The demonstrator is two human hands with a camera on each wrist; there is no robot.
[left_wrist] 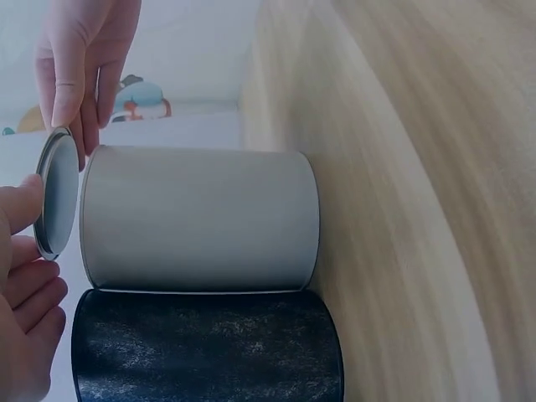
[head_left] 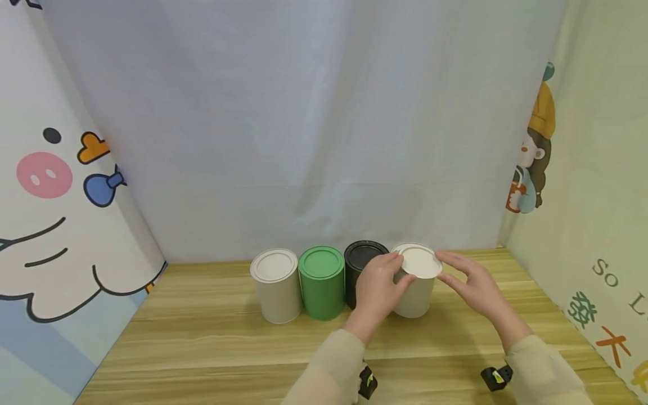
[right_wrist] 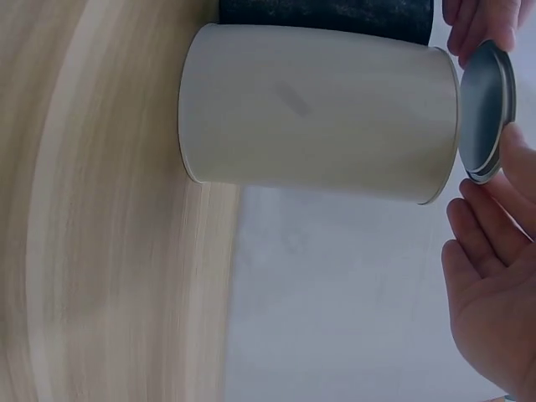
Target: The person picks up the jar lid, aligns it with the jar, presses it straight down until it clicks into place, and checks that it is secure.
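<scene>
Both hands hold a round white lid (head_left: 421, 262) just above the rightmost white can (head_left: 414, 298). My left hand (head_left: 377, 286) pinches the lid's left edge between thumb and fingers, and my right hand (head_left: 475, 287) pinches its right edge. In the left wrist view the lid (left_wrist: 60, 197) is slightly apart from the can (left_wrist: 201, 222), its metallic underside partly showing. The right wrist view also has the lid (right_wrist: 484, 109) tilted a little against the can's rim. Whatever is inside the can is hidden.
A black can (head_left: 367, 256), a green can (head_left: 322, 292) and another white can (head_left: 279, 295), all lidded, stand in a row left of the rightmost can. They are on a wooden table (head_left: 212, 349), before a grey curtain (head_left: 324, 124). Printed cloths hang at both sides.
</scene>
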